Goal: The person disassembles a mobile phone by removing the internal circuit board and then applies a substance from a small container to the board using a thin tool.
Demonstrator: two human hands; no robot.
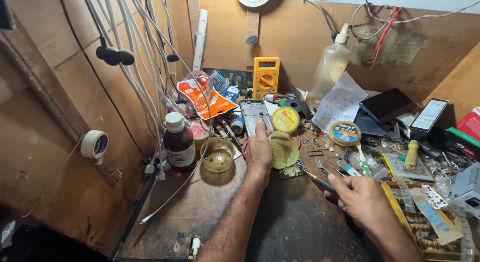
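My left hand (260,151) reaches forward over the workbench and grips the rim of a small round yellow tin (284,150). Just beyond it lie an opened phone frame (254,116) and a yellow tin lid (285,120). My right hand (361,198) rests lower right and pinches a thin dark-handled tool (320,181) whose tip points left toward a small circuit board (293,170) beside the tin.
A brown bottle with a white cap (179,142) and a glass cup (218,155) stand at left. A yellow multimeter (266,77), a plastic squeeze bottle (330,67), another round tin (345,133), phones (430,115) and a parts tray (425,222) crowd the back and right. White cables (145,67) hang left.
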